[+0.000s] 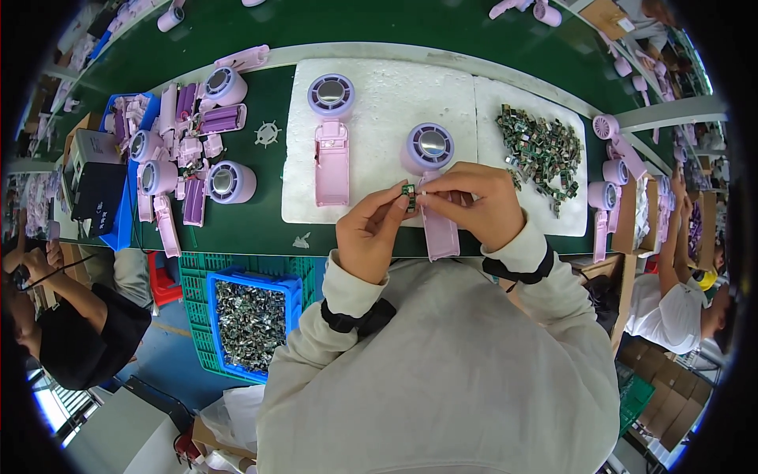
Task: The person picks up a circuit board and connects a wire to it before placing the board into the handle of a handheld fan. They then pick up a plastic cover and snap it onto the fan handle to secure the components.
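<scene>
My left hand (371, 229) pinches a small green circuit board (409, 192) between thumb and fingertips. Close against the board's right side, my right hand (476, 197) is closed at the fingertips on a small white connector (421, 193); whether it sits in the board I cannot tell. Beneath both hands lies a handheld fan with a lilac round head (429, 148) and an open pink handle (440, 234), partly covered by my fingers. To the left, a second fan (332, 96) rests on the white foam board (379, 87), its pink handle shell (332, 166) facing up.
A heap of circuit boards (541, 150) covers the foam's right part. Pink fan parts (189, 142) crowd the table's left side, beside a blue bin (126, 213). Below the table edge stands a blue crate (294, 304) full of boards. Other people (667, 304) sit at both sides.
</scene>
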Tool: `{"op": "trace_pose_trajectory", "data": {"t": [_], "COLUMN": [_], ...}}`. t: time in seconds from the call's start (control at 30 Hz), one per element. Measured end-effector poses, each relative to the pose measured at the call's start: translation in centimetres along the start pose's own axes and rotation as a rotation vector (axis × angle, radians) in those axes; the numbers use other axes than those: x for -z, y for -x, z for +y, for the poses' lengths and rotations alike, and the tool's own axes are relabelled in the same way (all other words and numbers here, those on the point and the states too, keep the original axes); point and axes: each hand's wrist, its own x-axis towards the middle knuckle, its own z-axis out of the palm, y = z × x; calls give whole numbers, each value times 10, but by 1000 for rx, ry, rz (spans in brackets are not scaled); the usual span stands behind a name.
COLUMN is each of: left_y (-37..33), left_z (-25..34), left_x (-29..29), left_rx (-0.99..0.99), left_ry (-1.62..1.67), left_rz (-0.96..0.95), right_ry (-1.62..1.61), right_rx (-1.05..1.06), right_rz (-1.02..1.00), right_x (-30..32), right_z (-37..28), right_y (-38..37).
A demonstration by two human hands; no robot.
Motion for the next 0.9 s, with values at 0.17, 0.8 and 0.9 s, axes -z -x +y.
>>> {"op": "trace_pose_trajectory", "data": {"t": [0.17,0.8,0.9], "left_y": [1,4,6], "left_z": [1,-3,-3], "left_x": [-4,-8,-10], "left_rx": [-22,-137,-193], "left_ry": [25,-98,-133], "left_rz": [49,121,151], "right_ry": [21,191,291], "right_rx": [58,136,211], "right_rz": [156,244,240], "right_x": [-15,-26,-24], "right_z": [2,1,2], "right_y": [7,5,3]}}
